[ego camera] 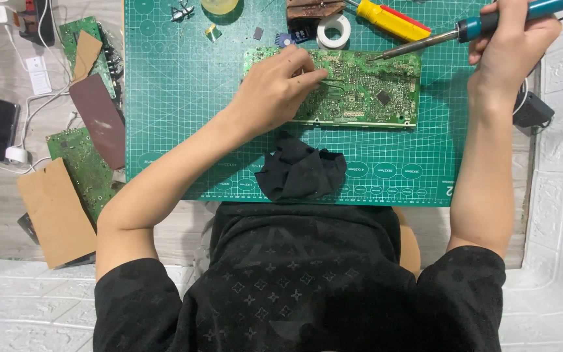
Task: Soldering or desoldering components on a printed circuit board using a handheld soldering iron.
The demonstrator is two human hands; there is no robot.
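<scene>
Head view: green circuit board (360, 88) lies long-axis left-right on the cutting mat (164, 98). Left hand (272, 91) rests on its left half, fingers pinched on thin tweezers (333, 81) pointing right. Right hand (513, 39) fisted around the soldering iron (425, 40), tip just above the board's top edge, right of the tweezers. Black cloth (301, 173) lies near, below the board.

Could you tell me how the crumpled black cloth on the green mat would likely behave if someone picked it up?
The black cloth lies bunched in soft folds, so it would probably hang limp. It looks thin, likely light. Resting flat on the cutting mat, it seems unlikely to roll.
</scene>
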